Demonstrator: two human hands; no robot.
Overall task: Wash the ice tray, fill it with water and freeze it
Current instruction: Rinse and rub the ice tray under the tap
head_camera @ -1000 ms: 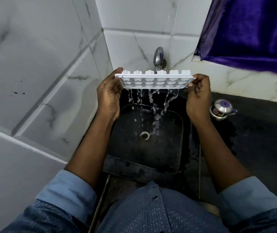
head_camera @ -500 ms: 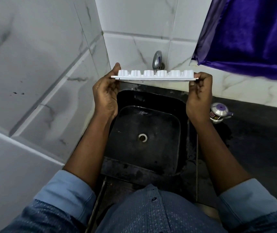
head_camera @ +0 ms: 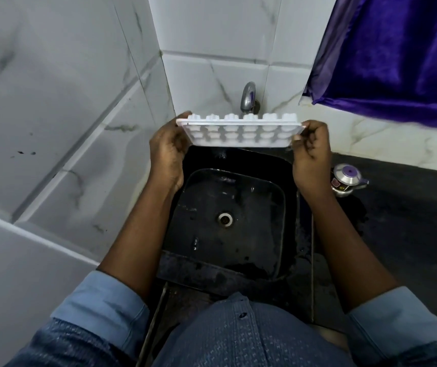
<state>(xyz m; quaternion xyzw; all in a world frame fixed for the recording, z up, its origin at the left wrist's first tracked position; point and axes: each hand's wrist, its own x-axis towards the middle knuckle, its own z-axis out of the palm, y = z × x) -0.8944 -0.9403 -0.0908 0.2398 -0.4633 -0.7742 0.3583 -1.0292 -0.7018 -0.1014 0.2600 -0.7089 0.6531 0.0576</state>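
The white plastic ice tray [head_camera: 241, 131] hangs in the air over the back of the black sink [head_camera: 233, 223], just below the metal tap [head_camera: 248, 98]. It is upside down and tilted, so the bumpy undersides of its cups face me. My left hand [head_camera: 168, 152] grips its left end and my right hand [head_camera: 311, 154] pinches its right end. No water runs from the tap or the tray. The sink basin is wet, with a round drain [head_camera: 225, 219] in its middle.
White marbled tile walls close in on the left and behind the tap. A dark counter [head_camera: 410, 213] runs to the right, with a small steel pot with a purple-knobbed lid [head_camera: 348, 178] near the sink. A purple cloth [head_camera: 397, 54] hangs at upper right.
A second ago water poured from the upturned tray into the sink. The tray then went level and stopped dripping, and now its near edge tips down again, showing the cup undersides.
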